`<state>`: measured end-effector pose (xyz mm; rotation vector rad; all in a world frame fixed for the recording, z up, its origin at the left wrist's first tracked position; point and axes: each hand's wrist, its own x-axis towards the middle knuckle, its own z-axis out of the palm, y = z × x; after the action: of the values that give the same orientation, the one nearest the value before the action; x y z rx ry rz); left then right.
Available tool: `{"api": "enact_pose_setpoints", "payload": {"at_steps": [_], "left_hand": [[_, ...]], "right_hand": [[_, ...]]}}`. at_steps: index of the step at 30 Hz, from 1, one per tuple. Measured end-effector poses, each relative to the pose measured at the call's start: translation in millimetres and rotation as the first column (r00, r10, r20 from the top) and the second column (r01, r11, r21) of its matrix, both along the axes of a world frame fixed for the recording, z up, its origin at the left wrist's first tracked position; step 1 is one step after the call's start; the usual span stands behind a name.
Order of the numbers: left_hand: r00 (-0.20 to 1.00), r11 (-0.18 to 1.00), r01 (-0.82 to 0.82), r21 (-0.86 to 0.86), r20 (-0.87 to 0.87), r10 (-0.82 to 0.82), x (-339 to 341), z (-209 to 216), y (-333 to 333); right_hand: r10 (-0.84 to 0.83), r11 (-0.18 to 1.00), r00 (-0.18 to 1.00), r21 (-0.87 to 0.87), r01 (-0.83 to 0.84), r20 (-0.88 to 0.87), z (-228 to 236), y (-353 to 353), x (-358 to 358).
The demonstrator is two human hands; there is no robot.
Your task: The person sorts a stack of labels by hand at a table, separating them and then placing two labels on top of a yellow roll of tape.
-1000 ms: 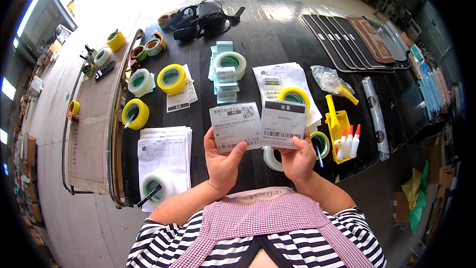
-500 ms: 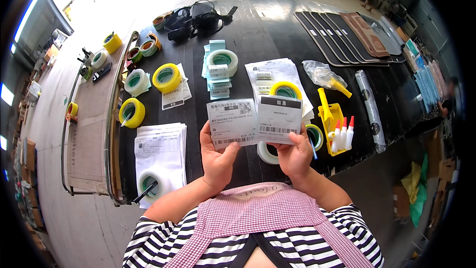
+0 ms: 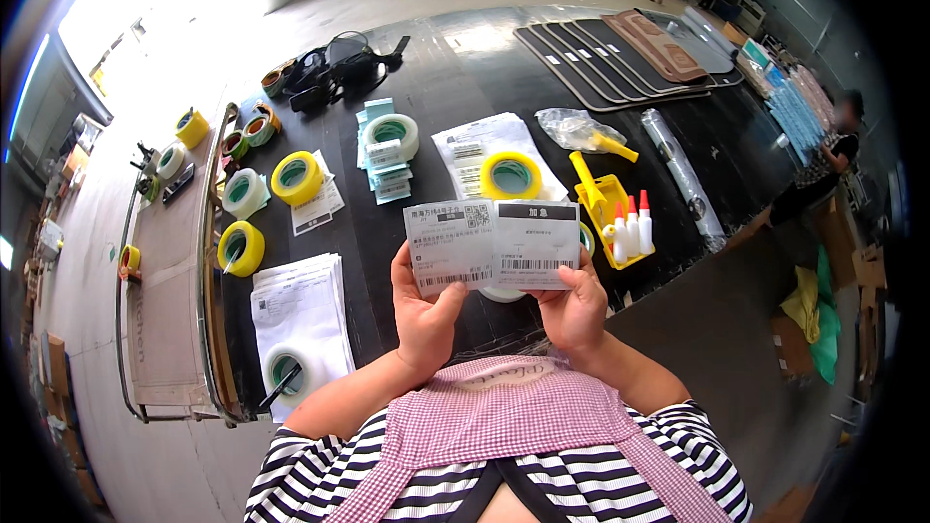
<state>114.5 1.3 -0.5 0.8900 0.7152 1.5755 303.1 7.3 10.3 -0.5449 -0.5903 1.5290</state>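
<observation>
My left hand (image 3: 424, 318) pinches a white printed label (image 3: 448, 250) with a square code and a barcode, thumb on its lower edge. In my right hand (image 3: 573, 312), thumb in front, is a second white label (image 3: 536, 250) with a dark band across its top. The two labels face me side by side, their inner edges meeting or slightly overlapping. Behind them on the black table lie a yellow tape roll (image 3: 511, 176) on a stack of white papers (image 3: 463, 140), and a yellow tray (image 3: 610, 205) with several red-capped white bottles (image 3: 632, 228).
More tape rolls stand left, one yellow (image 3: 296, 178), one clear (image 3: 291, 373) on printed sheets (image 3: 300, 305). A black headset (image 3: 339, 68), dark mats (image 3: 572, 63) and a plastic-wrapped roll (image 3: 683, 179) lie farther off. A cart (image 3: 167, 329) stands left; a person (image 3: 831, 150) stands right.
The two labels have come together edge to edge, the right one now straighter. My view has turned, so the table's things appear farther left and lower on the right side.
</observation>
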Motion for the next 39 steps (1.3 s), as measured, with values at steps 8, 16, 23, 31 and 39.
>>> {"api": "enact_pose_setpoints", "payload": {"at_steps": [8,16,23,31,39], "left_hand": [[0.991,0.994,0.111,-0.017,0.079,-0.109,42,2,-1],[0.988,0.986,0.156,-0.061,0.013,-0.156,108,-2,23],[0.99,0.986,0.144,-0.087,0.006,-0.144,173,7,45],[0.994,0.989,0.104,-0.104,-0.011,-0.105,202,8,61],[0.998,0.991,0.028,-0.13,-0.047,-0.034,214,10,65]], "right_hand": [[-0.063,0.997,0.995,0.044,0.06,0.072,9,-20,38],[-0.151,0.988,0.984,0.02,0.15,0.09,4,-4,102],[-0.107,0.994,0.992,0.008,0.107,0.061,4,21,165],[0.02,1.0,1.0,-0.021,-0.02,0.02,2,54,197],[0.084,0.996,0.996,-0.029,-0.084,-0.008,-3,77,206]]}}
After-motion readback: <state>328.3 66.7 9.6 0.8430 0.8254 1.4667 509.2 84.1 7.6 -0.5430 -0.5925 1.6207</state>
